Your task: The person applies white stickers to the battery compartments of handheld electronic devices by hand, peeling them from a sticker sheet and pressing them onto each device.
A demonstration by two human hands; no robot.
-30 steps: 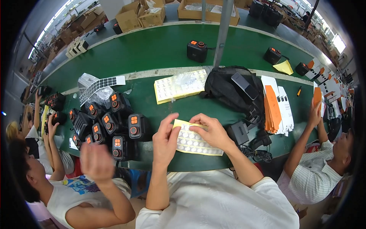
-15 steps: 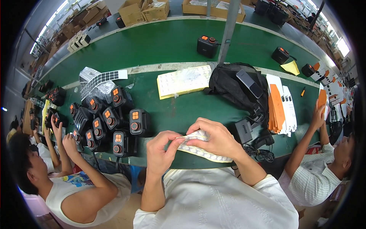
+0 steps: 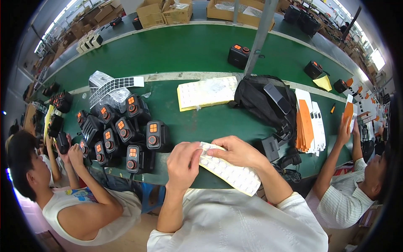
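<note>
Sticker sheet: we've got a pale yellow sheet of small labels (image 3: pixel 228 170) held over the near edge of the green table (image 3: pixel 193 46), right in front of us and tilted down to the right.
Left hand: our left hand (image 3: pixel 183 161) is pinched narrow on the sheet's upper left end, fingertips curled in.
Right hand: our right hand (image 3: pixel 235 152) lies over the top of the sheet, fingers closed on it and nearly touching the left.
Boxes: cardboard boxes (image 3: pixel 164 11) line the far edge; what's inside is too small for us to tell.
Bag: a black fabric bag (image 3: pixel 262 98) sits right of centre with a dark flat device on top; its inside is hidden.
Hard to see: whether a label is actually between the left fingertips, can't tell.
Gadgets: a cluster of chunky black plastic units with orange buttons (image 3: pixel 126 134) sits just left of our hands.
Other sheets: a second yellow label sheet (image 3: pixel 205 92) lies flat mid-table, well apart from ours.
Neighbours: a person on our left handles one black unit (image 3: pixel 63 143); a person on our right lifts an orange card (image 3: pixel 348 112).
</note>
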